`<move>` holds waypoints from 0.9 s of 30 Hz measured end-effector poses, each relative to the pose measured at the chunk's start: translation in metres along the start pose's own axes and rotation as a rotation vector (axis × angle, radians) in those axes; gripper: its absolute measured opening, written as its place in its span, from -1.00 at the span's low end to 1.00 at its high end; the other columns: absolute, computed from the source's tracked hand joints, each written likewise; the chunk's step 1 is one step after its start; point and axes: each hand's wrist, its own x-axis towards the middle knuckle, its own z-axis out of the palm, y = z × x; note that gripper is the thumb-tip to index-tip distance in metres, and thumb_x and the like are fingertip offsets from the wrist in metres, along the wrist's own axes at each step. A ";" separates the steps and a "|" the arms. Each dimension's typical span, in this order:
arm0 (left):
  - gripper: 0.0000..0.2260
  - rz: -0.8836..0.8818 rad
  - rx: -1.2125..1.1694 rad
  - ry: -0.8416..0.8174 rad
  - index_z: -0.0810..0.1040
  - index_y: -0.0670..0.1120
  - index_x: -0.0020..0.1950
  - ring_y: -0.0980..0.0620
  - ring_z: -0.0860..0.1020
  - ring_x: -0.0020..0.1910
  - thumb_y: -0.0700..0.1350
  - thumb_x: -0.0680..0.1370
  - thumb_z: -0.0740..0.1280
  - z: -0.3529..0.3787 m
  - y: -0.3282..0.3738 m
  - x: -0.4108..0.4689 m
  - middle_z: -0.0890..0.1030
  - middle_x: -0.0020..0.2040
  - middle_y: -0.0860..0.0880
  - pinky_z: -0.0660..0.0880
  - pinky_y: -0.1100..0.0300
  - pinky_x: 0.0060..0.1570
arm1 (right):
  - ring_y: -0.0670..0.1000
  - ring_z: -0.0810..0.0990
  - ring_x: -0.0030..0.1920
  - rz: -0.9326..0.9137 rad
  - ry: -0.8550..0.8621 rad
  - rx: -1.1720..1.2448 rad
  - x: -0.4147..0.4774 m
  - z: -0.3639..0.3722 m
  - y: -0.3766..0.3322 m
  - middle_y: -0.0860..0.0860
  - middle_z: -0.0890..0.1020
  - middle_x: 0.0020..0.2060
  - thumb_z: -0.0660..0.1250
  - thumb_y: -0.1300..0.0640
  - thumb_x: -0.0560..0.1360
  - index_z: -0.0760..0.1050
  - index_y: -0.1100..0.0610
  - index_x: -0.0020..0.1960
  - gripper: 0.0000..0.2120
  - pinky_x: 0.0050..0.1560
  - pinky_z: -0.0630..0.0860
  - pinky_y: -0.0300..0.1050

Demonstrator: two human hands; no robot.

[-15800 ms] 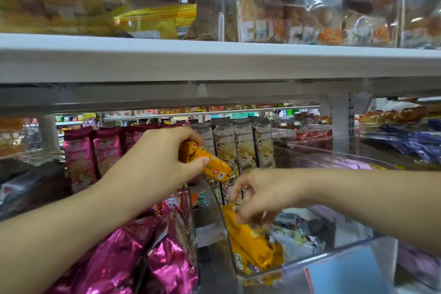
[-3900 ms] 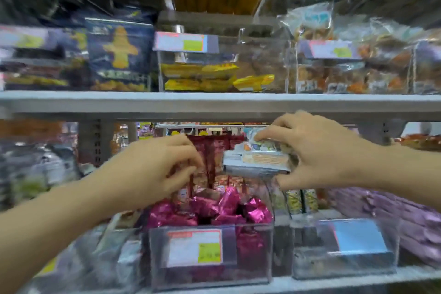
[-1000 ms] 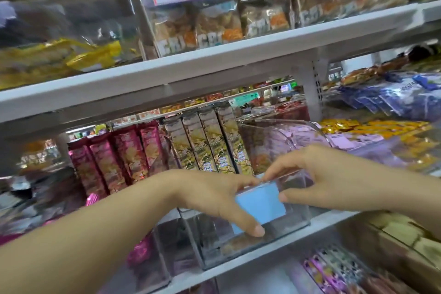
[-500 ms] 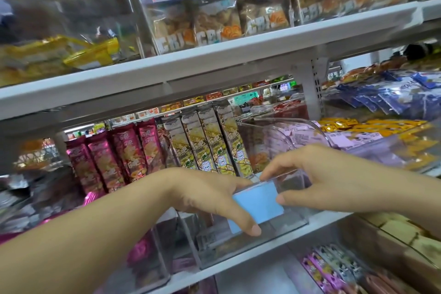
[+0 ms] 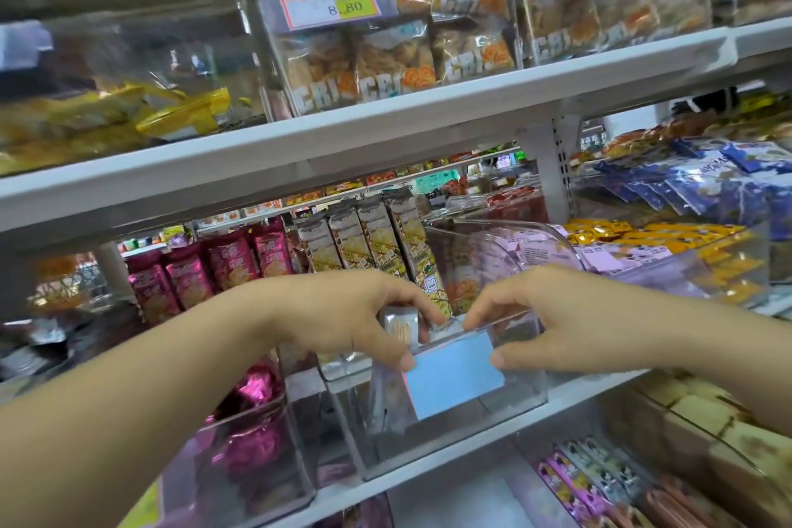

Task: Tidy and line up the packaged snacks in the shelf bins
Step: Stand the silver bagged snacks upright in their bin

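Note:
A clear plastic bin (image 5: 450,446) with a blue label (image 5: 454,377) on its front stands on the middle shelf. My left hand (image 5: 343,313) pinches its front left rim, thumb outside on the label and fingers curled over the top. A small white snack packet (image 5: 401,329) stands just behind the front wall under those fingers. My right hand (image 5: 548,322) pinches the front right rim the same way. Upright grey-and-yellow snack packs (image 5: 377,236) stand in a row behind the bin.
A bin of pink foil snacks (image 5: 253,442) sits to the left, with upright pink packs (image 5: 227,266) behind it. A clear bin of pale purple packets (image 5: 600,261) is to the right. The white upper shelf (image 5: 385,129) hangs overhead. Lower bins (image 5: 600,484) hold more snacks.
Both hands stay on the blue-labelled bin's front rim. My left thumb has slid up to the label's top corner, and a white packet now shows under its fingers.

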 end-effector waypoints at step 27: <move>-0.78 -0.180 0.083 1.111 0.47 0.17 0.00 0.32 0.49 -0.03 -0.15 0.51 0.38 0.017 -0.161 -0.275 0.51 -0.02 0.24 0.35 0.53 -0.08 | -0.12 0.42 -0.36 -0.273 0.343 0.282 0.131 0.089 -0.247 -0.08 0.51 -0.26 0.37 0.05 0.47 0.44 0.02 -0.04 -0.86 -0.27 0.38 -0.20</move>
